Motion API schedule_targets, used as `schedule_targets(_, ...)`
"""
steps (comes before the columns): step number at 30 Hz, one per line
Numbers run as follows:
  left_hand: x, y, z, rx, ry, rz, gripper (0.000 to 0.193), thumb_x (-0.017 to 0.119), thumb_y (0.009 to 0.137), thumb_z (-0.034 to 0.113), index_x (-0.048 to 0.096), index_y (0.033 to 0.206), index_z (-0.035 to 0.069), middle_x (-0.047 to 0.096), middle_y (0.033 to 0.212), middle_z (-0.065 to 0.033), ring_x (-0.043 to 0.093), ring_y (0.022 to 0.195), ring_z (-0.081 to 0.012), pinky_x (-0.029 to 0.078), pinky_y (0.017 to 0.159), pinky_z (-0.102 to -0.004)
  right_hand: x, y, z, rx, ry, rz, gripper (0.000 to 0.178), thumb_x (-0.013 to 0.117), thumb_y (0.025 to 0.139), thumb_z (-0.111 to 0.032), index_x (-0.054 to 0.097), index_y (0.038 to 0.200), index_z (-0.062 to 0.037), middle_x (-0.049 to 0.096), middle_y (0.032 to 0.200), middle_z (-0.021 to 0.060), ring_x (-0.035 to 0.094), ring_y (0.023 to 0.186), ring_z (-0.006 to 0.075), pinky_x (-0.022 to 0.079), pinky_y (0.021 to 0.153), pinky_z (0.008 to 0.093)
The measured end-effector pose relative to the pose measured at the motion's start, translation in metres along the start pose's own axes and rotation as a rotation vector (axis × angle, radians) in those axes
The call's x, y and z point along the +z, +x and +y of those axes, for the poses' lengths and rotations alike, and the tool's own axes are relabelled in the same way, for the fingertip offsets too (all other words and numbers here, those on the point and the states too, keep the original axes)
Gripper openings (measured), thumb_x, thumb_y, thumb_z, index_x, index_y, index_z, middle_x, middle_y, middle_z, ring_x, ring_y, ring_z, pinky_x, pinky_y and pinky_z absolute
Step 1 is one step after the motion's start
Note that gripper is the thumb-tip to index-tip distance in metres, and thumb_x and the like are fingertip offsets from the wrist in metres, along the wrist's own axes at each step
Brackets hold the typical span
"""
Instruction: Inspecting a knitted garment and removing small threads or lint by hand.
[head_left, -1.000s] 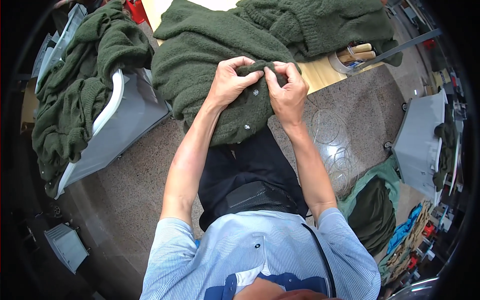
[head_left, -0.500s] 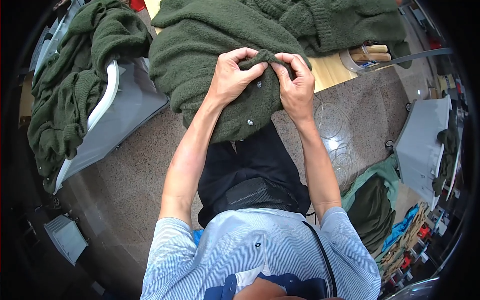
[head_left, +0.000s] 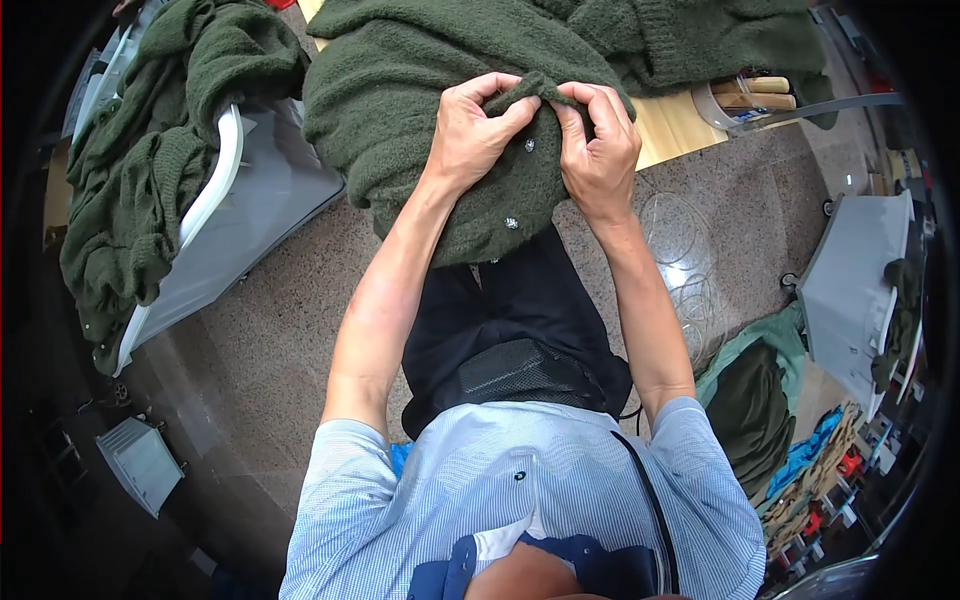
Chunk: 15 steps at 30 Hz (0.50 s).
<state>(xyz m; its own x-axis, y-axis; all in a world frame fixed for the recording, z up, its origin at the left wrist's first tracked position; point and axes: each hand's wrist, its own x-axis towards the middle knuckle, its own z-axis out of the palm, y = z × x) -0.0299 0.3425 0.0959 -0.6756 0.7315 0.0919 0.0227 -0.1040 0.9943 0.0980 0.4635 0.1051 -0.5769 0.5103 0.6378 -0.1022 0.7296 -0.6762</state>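
A dark green fuzzy knit cardigan [head_left: 400, 130] lies bunched over a yellowish wooden table and hangs over its near edge. Sparkling round buttons [head_left: 512, 223] dot its front band below my hands. Thumb and fingers of my left hand [head_left: 475, 130] pinch the folded edge of the knit. Close beside it, my right hand [head_left: 600, 150] pinches the same edge, its thumb almost meeting the left one. A small peak of fabric stands up between the two. Whatever lies within the fold is hidden by my fingertips.
To the left, a grey bin [head_left: 260, 190] with a white rim overflows with green knitwear. A round container [head_left: 715, 105] of wooden-handled tools sits at the table's right end [head_left: 665, 130]. Another grey wheeled bin [head_left: 850, 270] stands right, near dark cloth [head_left: 745, 420] on the floor.
Both hands keep their pinch on the cardigan's edge. The whole view has shifted slightly, so hands and cardigan appear a little higher and further right.
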Motion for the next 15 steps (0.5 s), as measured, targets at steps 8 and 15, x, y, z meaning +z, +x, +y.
schedule_targets(8, 0.0, -0.001, -0.004, 0.03, 0.02, 0.04, 0.015, 0.081, 0.102, 0.009, 0.082, 0.114, 0.0, 0.079, 0.098, 0.0036, 0.066, 0.084, -0.0002, 0.054, 0.073, -0.0193, 0.005, -0.001, -0.007, 0.103, 0.047, 0.019, 0.011, 0.077, 0.1, 0.0, 0.075, 0.11, 0.0014, 0.077, 0.104, 0.0146, 0.076, 0.094, 0.0295, 0.059, 0.085, 0.0378)
schedule_targets(15, -0.006, 0.0, -0.007, 0.092, 0.03, -0.028, 0.016, 0.08, 0.102, 0.007, 0.081, 0.117, 0.0, 0.079, 0.102, 0.0023, 0.068, 0.09, -0.0026, 0.057, 0.079, -0.0215, -0.001, 0.002, 0.001, -0.061, -0.073, -0.026, 0.014, 0.078, 0.098, 0.002, 0.076, 0.111, 0.0028, 0.078, 0.105, 0.0153, 0.077, 0.094, 0.0282, 0.06, 0.085, 0.0367)
